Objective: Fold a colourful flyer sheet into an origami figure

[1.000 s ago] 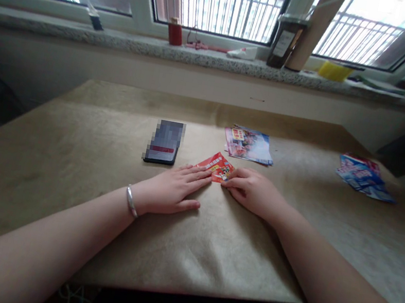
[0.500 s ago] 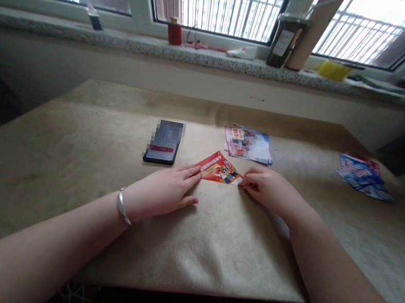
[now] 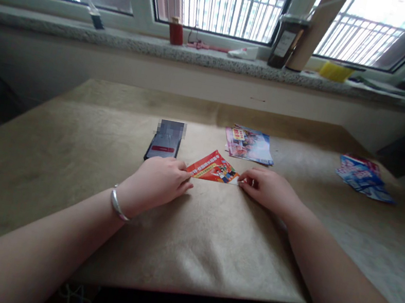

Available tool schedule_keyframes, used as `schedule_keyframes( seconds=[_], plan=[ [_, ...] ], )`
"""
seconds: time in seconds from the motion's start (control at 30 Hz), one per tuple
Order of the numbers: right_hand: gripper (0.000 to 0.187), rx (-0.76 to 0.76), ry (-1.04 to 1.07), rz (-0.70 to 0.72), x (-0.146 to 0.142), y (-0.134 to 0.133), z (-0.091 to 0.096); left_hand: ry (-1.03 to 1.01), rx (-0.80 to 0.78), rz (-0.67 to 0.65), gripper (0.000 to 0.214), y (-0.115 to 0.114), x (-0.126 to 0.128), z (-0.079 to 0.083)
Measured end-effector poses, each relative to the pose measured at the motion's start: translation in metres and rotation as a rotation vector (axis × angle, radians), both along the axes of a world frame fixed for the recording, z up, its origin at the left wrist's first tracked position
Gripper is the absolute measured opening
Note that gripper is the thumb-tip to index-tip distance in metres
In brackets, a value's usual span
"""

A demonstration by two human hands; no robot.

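Observation:
A red printed flyer point(image 3: 213, 168), folded into a triangle, lies on the table between my two hands, its long edge toward me. My left hand point(image 3: 160, 180), with a silver bangle at the wrist, is at the flyer's left corner, fingers curled and closed over it. At the opposite corner, my right hand point(image 3: 269, 187) pinches the white tip between thumb and fingers. Just beyond my left hand lies a dark phone point(image 3: 166, 142), its near end partly covered by that hand.
Behind the flyer lies a stack of colourful leaflets point(image 3: 251, 144). Folded blue and red papers point(image 3: 366, 178) are at the far right of the table point(image 3: 186, 242). The windowsill point(image 3: 127, 43) holds a red spool point(image 3: 176, 32), a dark container point(image 3: 283, 43) and a yellow item point(image 3: 336, 71).
My left hand has slid left to the flyer's corner, and its flattened fingers have drawn in. More of the flyer's left side shows. My right hand stays at the right corner.

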State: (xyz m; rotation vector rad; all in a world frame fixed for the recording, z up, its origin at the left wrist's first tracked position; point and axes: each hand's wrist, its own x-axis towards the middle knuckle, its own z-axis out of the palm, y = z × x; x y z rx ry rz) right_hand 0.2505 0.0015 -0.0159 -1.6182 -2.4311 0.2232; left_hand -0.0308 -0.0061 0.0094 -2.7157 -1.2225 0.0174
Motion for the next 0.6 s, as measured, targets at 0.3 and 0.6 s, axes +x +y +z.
schedule_keyframes(
  seconds=[0.3,0.6],
  plan=[
    [0.014,0.006,0.028,-0.051,-0.0042,0.0016,-0.0035,0.071,-0.015,0.182,0.041,-0.0018,-0.0009,0.0057],
    [0.016,0.004,0.047,-0.062,-0.0034,0.0020,-0.0038,0.069,-0.030,0.251,0.035,-0.0023,-0.0022,0.0063]
  ],
)
